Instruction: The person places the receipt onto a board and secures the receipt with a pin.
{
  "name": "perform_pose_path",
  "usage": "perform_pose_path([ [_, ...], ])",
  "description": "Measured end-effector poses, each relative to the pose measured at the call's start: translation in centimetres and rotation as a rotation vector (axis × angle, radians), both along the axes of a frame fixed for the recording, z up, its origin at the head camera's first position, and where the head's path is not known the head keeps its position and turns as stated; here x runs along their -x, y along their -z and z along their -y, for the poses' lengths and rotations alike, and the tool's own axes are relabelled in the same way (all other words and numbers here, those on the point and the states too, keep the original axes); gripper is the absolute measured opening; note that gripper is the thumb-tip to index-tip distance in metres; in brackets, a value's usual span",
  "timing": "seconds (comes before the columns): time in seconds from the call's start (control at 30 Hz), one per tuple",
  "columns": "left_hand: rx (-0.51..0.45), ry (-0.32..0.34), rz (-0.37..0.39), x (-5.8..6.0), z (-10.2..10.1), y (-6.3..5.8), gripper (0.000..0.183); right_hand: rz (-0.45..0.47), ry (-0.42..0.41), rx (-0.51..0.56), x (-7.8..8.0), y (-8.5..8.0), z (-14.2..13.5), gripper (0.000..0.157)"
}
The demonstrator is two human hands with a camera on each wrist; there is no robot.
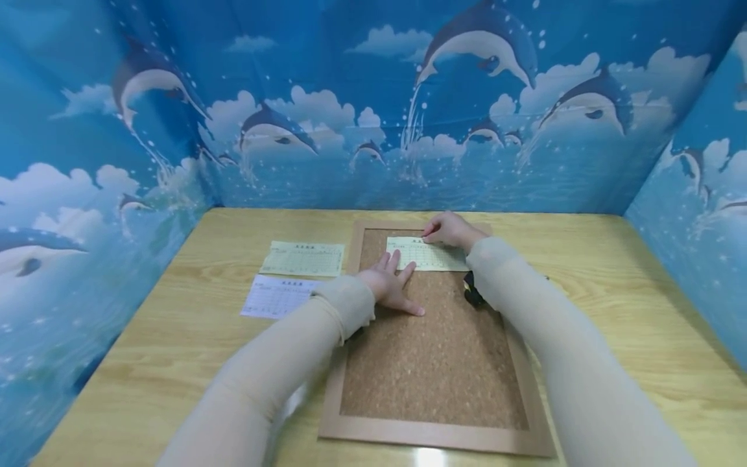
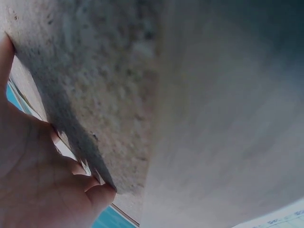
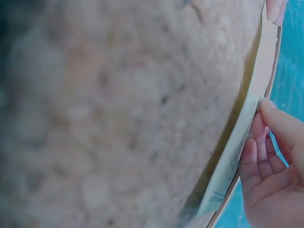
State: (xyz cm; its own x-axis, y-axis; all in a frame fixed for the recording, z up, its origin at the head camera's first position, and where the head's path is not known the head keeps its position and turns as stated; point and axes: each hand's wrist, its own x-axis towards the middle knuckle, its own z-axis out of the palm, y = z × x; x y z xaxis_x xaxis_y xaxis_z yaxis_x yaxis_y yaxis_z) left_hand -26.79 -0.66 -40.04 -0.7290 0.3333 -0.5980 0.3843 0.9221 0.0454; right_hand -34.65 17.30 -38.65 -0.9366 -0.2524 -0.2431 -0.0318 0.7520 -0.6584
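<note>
A pale green printed slip (image 1: 440, 256) lies across the top part of a framed cork board (image 1: 432, 363). My left hand (image 1: 388, 285) is spread on the board, its fingertips at the slip's lower left edge and its thumb on the cork. At the slip's upper edge, my right hand (image 1: 452, 230) pinches a small pin-like thing between thumb and forefinger; its exact shape is mostly hidden. In the right wrist view, the fingers (image 3: 249, 149) meet the pale slip (image 3: 237, 135) close to the frame.
Left of the board, a second green slip (image 1: 303, 259) lies above a white-lilac slip (image 1: 277, 296), partly covered by my left sleeve. A wood-grain table (image 1: 613, 279) carries everything. Blue dolphin-print curtains (image 1: 350, 130) stand around its back and sides.
</note>
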Motion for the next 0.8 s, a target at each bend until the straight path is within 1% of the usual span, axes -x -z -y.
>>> perform_pose_path([
  [0.13, -0.001, -0.004, -0.013, 0.2, -0.1, -0.1, 0.109, -0.023, -0.018, -0.004, 0.1, -0.3, 0.0, 0.015],
  [0.2, 0.001, 0.004, -0.007, 0.3, -0.2, 0.0, 0.108, -0.028, -0.028, -0.019, 0.1, -0.4, -0.2, 0.015],
  [0.33, -0.018, 0.02, 0.013, 0.2, -0.6, -0.1, 0.108, -0.027, -0.031, -0.068, 0.0, -0.5, -0.4, 0.013],
  [0.4, -0.029, 0.01, 0.013, 0.0, -0.5, -0.2, 0.108, -0.025, -0.035, -0.08, 0.0, -0.5, -0.3, 0.013],
  [0.53, -0.008, -0.001, -0.007, -0.2, 0.0, -0.3, 0.106, -0.019, -0.037, -0.054, -0.1, -0.4, 0.3, 0.013],
  [0.6, -0.005, -0.001, -0.009, -0.4, 0.2, -0.5, 0.106, -0.015, -0.029, -0.038, -0.2, -0.4, 0.5, 0.014],
  [0.73, 0.004, 0.008, 0.005, -0.7, 0.2, -1.0, 0.105, -0.011, -0.002, -0.031, -0.3, -0.3, 0.7, 0.013],
  [0.8, 0.012, 0.01, 0.013, -0.6, 0.1, -0.8, 0.104, -0.011, 0.006, -0.031, -0.4, -0.2, 0.6, 0.014],
])
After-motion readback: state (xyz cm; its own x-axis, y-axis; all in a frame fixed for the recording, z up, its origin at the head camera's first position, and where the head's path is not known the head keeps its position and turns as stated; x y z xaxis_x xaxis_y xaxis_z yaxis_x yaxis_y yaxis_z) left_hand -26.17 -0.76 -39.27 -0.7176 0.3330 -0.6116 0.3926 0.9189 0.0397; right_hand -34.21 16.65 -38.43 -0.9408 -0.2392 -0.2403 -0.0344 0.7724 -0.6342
